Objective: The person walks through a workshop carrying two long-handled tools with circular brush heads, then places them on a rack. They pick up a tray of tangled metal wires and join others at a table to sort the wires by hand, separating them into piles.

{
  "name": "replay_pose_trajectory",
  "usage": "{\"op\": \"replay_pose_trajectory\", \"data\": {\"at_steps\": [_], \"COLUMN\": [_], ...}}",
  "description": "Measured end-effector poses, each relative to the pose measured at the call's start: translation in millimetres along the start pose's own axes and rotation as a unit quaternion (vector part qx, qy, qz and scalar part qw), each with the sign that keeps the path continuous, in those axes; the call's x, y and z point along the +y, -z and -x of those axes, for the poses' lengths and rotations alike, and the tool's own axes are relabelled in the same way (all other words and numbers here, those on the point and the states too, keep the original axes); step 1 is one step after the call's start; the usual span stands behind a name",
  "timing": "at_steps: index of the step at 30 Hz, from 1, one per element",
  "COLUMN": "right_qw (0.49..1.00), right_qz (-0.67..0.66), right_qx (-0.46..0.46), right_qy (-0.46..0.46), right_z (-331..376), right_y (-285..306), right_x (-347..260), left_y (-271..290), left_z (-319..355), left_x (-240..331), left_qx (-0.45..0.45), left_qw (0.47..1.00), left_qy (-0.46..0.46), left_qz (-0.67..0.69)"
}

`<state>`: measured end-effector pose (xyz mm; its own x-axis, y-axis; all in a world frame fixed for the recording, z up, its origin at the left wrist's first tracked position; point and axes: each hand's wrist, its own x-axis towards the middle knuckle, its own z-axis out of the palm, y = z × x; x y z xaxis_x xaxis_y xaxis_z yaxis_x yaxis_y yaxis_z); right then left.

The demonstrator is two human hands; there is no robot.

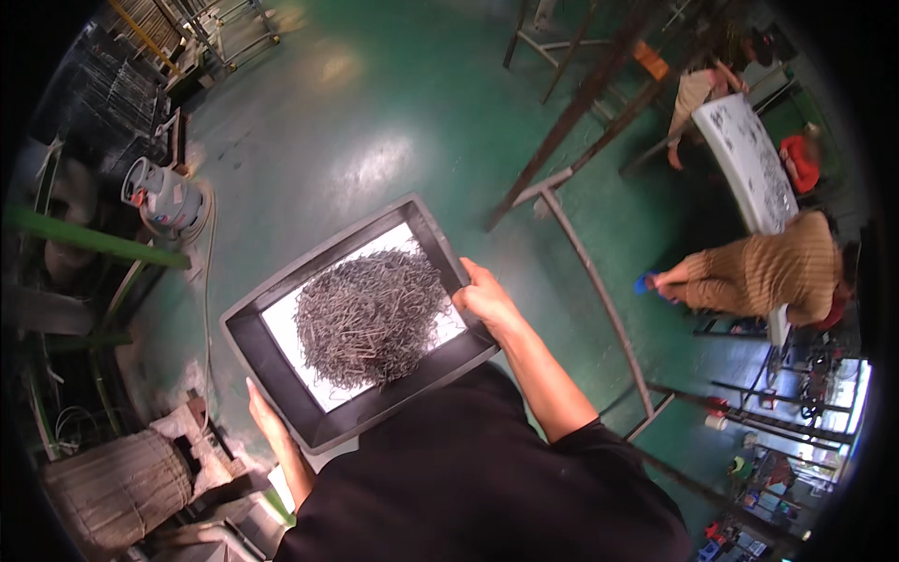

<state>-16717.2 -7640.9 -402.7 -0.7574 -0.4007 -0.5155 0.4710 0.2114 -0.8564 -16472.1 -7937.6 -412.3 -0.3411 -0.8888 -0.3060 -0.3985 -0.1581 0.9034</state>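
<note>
Two hands on one tray. Left hand [265, 412] is at the left end: one digit lies straight along the outer wall, the rest is out of sight, so I can't tell how far those fingers curl. Right hand [485, 298] is closed over the right-hand rim, most fingers hidden by the tray. Neither has hold of anything else.

Black tray [278, 370] sits between them, in front of the wearer's black shirt [449, 468], clear of the green floor [290, 178]. It's skewed, left end nearer the body; can't tell if it's level.

Status, my read. Done: tray loaded and picked up. One dense heap of thin dark wire pieces [370, 314] covers most of the white liner [284, 323], with bare strips showing round it. None visible over the rim. Left: tray isn't set down, heap is tangled and unsorted, nothing unloaded as far as I can see. Piece count: can't tell.

Around it: grey gas cylinder [173, 201] well off to the left, pipe-leg metal frame [590, 253] to the right. Past that, white tabletop [729, 167] with dark bits scattered on it, a person in a brown striped top [768, 267] and one in red [801, 161] beside it. Bits too small to match to the tray's load.
</note>
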Motion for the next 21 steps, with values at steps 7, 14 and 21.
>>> {"op": "replay_pose_trajectory", "data": {"at_steps": [7, 14, 21], "right_qw": [0.998, 0.979, 0.891], "right_qz": [0.032, -0.087, -0.268], "right_qx": [0.037, 0.186, 0.365], "right_qy": [0.049, 0.021, -0.021], "right_z": [-197, -357, -392], "right_y": [-23, -7, 72], "right_x": [-98, -158, -187], "left_y": [-110, -284, -557], "left_z": [-194, -426, -444], "left_x": [43, 179, 319], "left_qx": [-0.028, -0.224, -0.471], "left_qw": [0.997, 0.974, 0.867], "left_qy": [-0.001, -0.027, -0.127], "left_qz": [0.070, 0.012, -0.099]}}
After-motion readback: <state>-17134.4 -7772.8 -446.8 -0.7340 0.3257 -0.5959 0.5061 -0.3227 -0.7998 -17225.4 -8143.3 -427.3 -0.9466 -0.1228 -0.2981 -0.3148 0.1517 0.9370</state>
